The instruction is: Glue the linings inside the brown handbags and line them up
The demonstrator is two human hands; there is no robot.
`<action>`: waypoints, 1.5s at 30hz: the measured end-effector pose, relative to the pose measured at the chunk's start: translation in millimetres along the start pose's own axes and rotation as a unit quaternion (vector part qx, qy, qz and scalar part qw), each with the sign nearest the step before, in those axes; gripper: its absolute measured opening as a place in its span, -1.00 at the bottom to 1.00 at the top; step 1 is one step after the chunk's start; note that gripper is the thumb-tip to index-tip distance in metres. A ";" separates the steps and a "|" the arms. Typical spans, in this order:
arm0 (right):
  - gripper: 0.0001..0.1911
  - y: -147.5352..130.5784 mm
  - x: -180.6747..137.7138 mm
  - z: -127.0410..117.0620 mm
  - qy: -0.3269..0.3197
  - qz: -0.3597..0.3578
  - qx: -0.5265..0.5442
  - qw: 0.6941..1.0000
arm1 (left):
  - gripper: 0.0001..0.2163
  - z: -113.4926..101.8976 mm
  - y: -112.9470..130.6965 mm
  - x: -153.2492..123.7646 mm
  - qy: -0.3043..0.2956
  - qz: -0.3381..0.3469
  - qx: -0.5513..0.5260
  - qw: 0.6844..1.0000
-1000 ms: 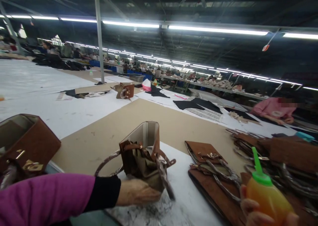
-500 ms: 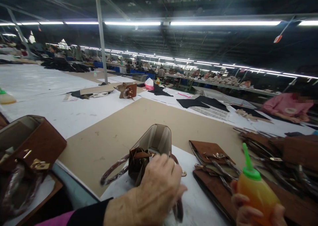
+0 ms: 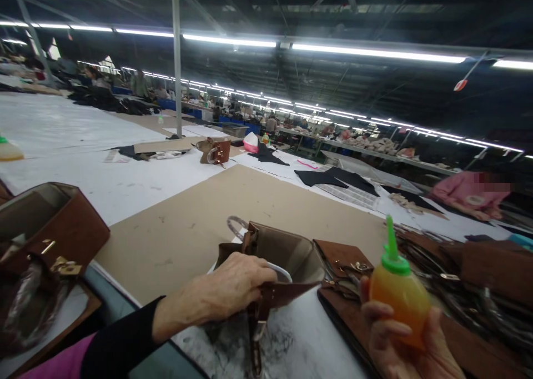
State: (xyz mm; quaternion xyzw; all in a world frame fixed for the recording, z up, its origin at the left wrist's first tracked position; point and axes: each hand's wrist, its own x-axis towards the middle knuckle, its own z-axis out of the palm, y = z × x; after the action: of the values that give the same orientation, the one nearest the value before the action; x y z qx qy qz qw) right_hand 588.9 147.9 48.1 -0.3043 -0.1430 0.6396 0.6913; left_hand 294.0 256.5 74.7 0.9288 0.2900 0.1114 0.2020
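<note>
My left hand (image 3: pixel 231 287) is closed on the near rim of a small brown handbag (image 3: pixel 287 257), which lies open with its beige lining showing. A strap with a buckle hangs from the bag toward me. My right hand (image 3: pixel 400 340) grips an orange squeeze bottle (image 3: pixel 398 293) with a green pointed nozzle, held upright just right of the bag. The bag rests on a white marbled board (image 3: pixel 300 340) laid on a tan sheet (image 3: pixel 216 212).
A finished brown bag (image 3: pixel 54 229) with gold clasp stands at the left. Flat brown bag panels (image 3: pixel 345 257) and a heap of pieces with handles (image 3: pixel 470 279) lie to the right. Another bag (image 3: pixel 214 150) sits farther back. A person in pink (image 3: pixel 470 193) works at the right.
The bag has been tipped over so its opening faces right. My left hand moved from on top of it to gripping its near rim. The bottle rose slightly.
</note>
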 end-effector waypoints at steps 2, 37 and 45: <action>-0.35 8.3 5.0 37.6 -0.011 0.002 0.014 1.000 | -0.79 -4.4 -4.8 -11.2 0.010 -0.005 -0.007 1.000; -0.24 50.6 43.8 99.2 0.097 -0.002 0.101 0.990 | -0.65 19.2 -42.4 95.4 0.018 -0.290 -0.043 0.956; -0.15 45.6 40.7 111.8 0.157 -0.019 0.123 0.980 | -0.78 31.8 -96.2 89.3 0.041 -0.170 -0.217 0.960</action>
State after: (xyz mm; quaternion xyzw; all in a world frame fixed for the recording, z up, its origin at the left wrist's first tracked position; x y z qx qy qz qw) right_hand 492.6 213.9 99.3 -0.3110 0.0417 0.5831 0.7494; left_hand 328.9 370.9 11.9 0.7944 0.4202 0.1737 0.4027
